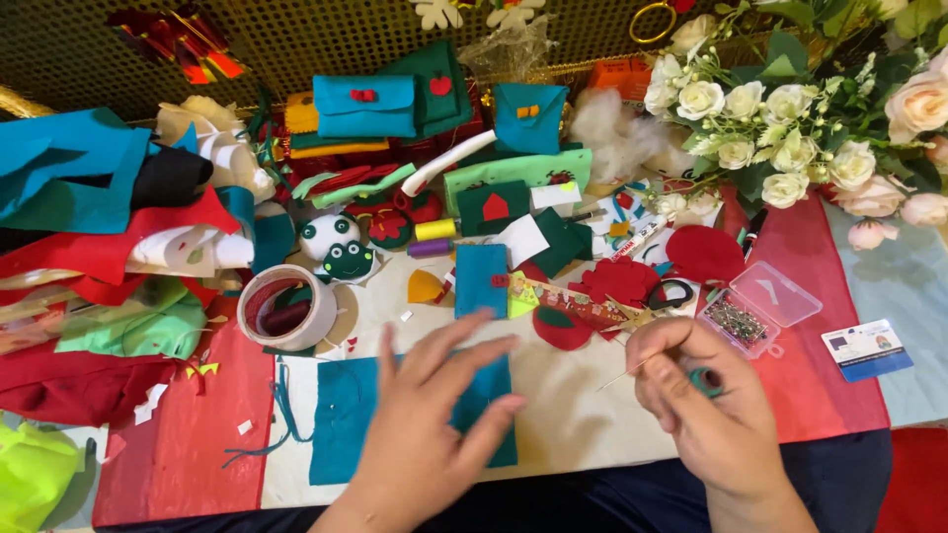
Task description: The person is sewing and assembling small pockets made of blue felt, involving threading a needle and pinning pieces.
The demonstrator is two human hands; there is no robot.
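My left hand (425,415) lies flat, fingers spread, on a teal felt sheet (341,419) at the near edge of the table. To its right, my right hand (706,405) is closed around a small green spool or thimble-like piece (705,381) and pinches a thin needle or pin (624,375) that points left and up. A clear plastic box of pins (752,313) sits open just beyond my right hand.
Felt scraps in red, teal and green pile up at the left (89,227). A tape roll (286,306), thread spools (434,237), scissors (671,293), felt pouches (365,106) and small felt figures crowd the middle. A bouquet of pale roses (790,118) fills the right back; a card (867,348) lies at the right.
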